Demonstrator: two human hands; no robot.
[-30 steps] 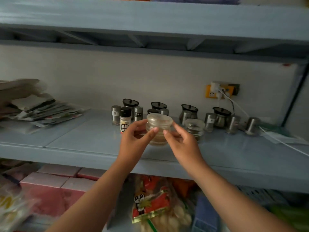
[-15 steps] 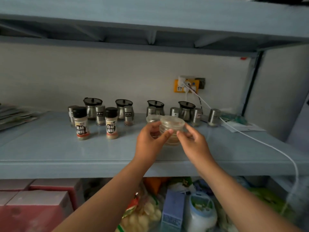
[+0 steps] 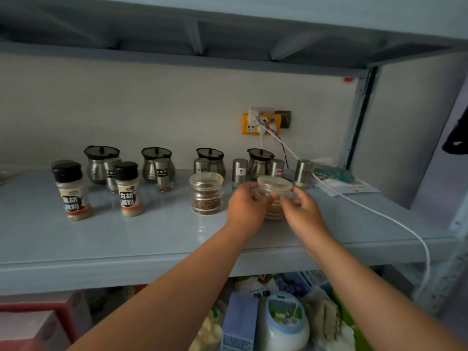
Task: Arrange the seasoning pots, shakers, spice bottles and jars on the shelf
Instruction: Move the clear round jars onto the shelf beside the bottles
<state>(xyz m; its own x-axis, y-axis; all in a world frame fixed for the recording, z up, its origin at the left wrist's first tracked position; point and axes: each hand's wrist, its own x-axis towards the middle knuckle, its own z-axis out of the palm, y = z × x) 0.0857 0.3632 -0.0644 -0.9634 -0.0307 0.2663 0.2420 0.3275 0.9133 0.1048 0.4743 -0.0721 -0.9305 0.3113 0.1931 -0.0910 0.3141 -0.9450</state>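
Both of my hands hold a clear glass jar (image 3: 274, 188) with pale powder, resting on the light blue shelf (image 3: 152, 239). My left hand (image 3: 247, 205) grips its left side and my right hand (image 3: 301, 207) its right side. To its left stands a second glass jar (image 3: 206, 193) with brown spice. Two black-capped spice bottles (image 3: 73, 192) (image 3: 128, 190) stand further left. Several steel seasoning pots (image 3: 101, 163) and steel shakers (image 3: 239, 171) line the back wall.
A yellow wall socket (image 3: 260, 122) feeds a white cable (image 3: 379, 214) that runs across the shelf's right part and over its front edge. Papers (image 3: 347, 186) lie at the right rear. The shelf below holds packets, a carton and a tub (image 3: 283, 320).
My hands carried the pale-powder jar rightward along the shelf and lowered it to the right of the brown-spice jar. The view also swung right.
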